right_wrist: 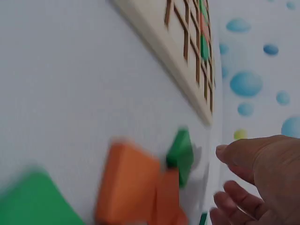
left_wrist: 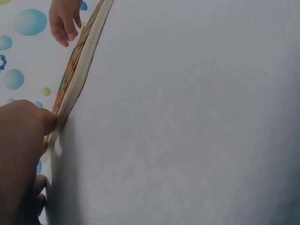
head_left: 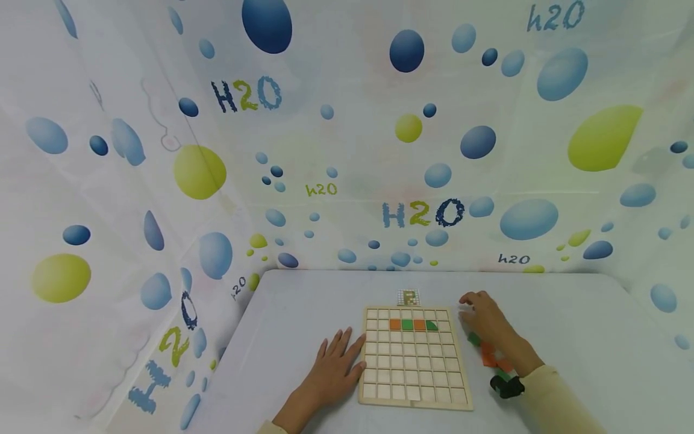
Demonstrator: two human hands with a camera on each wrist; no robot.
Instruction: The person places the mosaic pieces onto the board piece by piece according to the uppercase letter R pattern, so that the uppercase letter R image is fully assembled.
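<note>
A wooden grid board lies on the white table. In its second row from the far side sit an orange square, a green square, another orange square and a green piece with one rounded or slanted corner. My left hand rests with fingers spread on the table, thumb and forefinger touching the board's left edge. Off the board's far right side hovers my right hand, fingers loosely bent and nothing visible in them. Below it lie loose orange pieces and green pieces.
Beyond the board's far edge lies a small pattern card with a gridded figure. A black object is at my right wrist. Behind the table hangs a white curtain printed with blue and green drops.
</note>
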